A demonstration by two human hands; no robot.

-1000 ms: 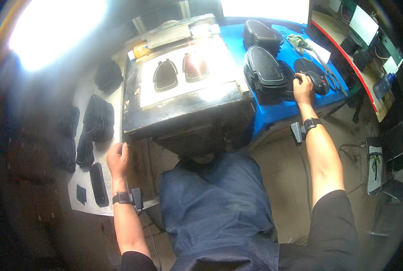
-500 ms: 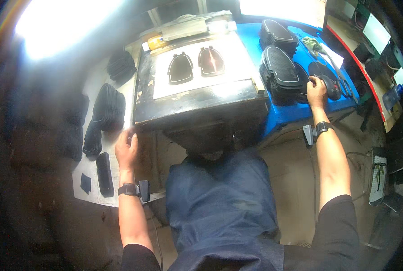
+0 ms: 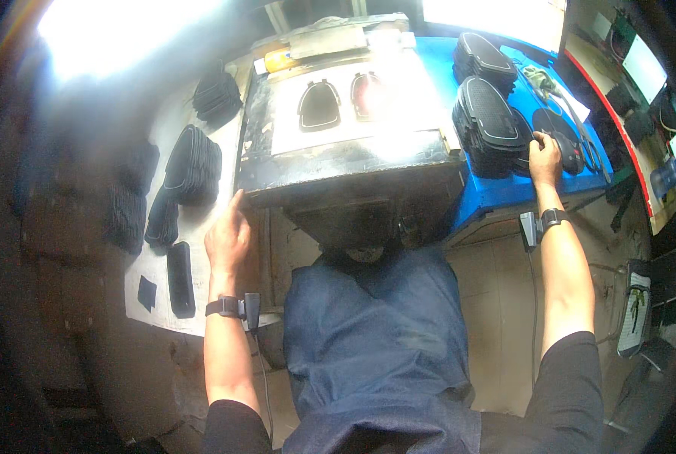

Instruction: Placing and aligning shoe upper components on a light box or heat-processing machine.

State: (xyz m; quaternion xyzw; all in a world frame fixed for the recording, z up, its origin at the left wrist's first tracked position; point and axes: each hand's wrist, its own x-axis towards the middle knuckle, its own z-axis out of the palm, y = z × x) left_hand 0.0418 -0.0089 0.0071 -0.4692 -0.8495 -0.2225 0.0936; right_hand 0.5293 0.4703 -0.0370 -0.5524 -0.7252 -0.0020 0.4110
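My left hand (image 3: 228,236) is over the right edge of the white side table, its index finger stretched toward the front left corner of the black-edged work platform (image 3: 308,168). Nothing shows in it. On the blue table (image 3: 489,195), my right hand (image 3: 545,160) has thumb and fingers drawn together beside a stack of black sole-shaped pads with white outlines (image 3: 492,113). What it pinches, if anything, is too small to make out. A black computer mouse (image 3: 570,153) sits just right of that hand. Two outlined pads, a dark one (image 3: 320,104) and a reddish-lit one (image 3: 364,97), lie on the white sheet.
Stacks of plain black pads (image 3: 193,166) stand on the white side table (image 3: 221,163), with a single long pad (image 3: 180,280) near its front. A yellow bottle (image 3: 279,60) lies behind the sheet. A greenish cloth (image 3: 541,78) is at the blue table's back. Strong glare covers the upper left.
My left hand has turned, its index finger now reaching toward the platform corner. The right hand stays beside the stack. The whole view has shifted slightly, and the bright red streak on the right pad has faded.
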